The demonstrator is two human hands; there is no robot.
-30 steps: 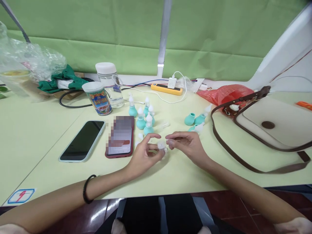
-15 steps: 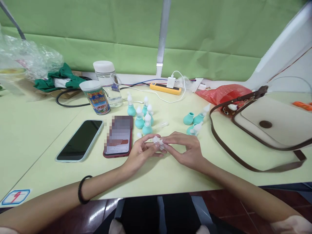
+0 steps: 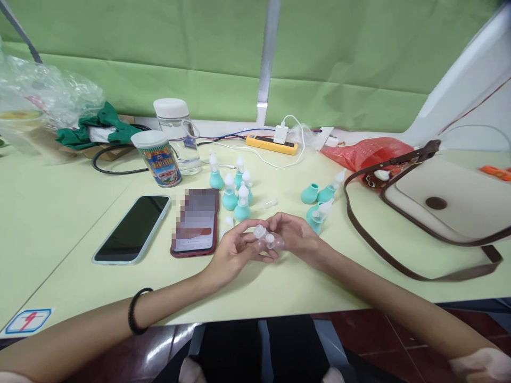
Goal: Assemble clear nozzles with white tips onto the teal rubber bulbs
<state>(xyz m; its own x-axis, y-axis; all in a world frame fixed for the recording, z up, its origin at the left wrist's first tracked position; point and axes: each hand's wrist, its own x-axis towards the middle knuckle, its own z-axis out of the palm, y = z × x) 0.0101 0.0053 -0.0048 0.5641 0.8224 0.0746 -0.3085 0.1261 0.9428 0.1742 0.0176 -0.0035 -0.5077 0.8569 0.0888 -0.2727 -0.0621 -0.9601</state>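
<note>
Small clear plastic parts (image 3: 270, 241) with whitish round ends are between my hands above the table's front part. My left hand (image 3: 235, 250) curls its fingers around them from the left. From the right, my right hand (image 3: 293, 234) touches them, with its fingers bent and closed at their far side. Just beyond stand several teal bulbs with clear tips (image 3: 242, 205). To the right is a group of teal bulbs (image 3: 310, 193), some with clear tips leaning in them. A small clear tube (image 3: 268, 202) lies between the two groups.
Two phones (image 3: 133, 229) (image 3: 197, 223) lie at the left. Behind them stand a printed cup (image 3: 162, 162) and a clear bottle (image 3: 187, 154). A yellow power strip (image 3: 259, 143) lies at the back. At the right are a red bag (image 3: 359, 154) and a cream handbag (image 3: 447, 197) with a brown strap.
The clear parts have turned and show more plainly between my hands. My right hand has rolled, its fingers now more curled at their far side. A small clear piece near the red phone appears upright.
</note>
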